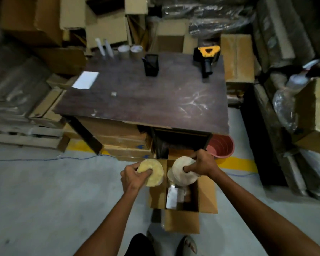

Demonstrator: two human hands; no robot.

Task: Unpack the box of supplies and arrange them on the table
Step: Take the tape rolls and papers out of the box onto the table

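Rolls of tape sit one in each hand above the open box point(207, 193) on the floor: the left hand point(132, 177) grips the yellowish roll point(152, 171) with a finger hooked through its core, and the right hand point(201, 166) grips the pale roll point(183, 171) the same way. Both rolls stand on edge with flat faces towards the camera, and the table point(146, 100) lies ahead and higher, about equally near either hand.

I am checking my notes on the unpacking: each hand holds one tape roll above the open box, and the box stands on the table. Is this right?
Not quite. The head view shows the box standing on the floor in front of the table, not on it. The rest holds: the left hand and the right hand each hold one tape roll, yellowish and whitish, above the open box.
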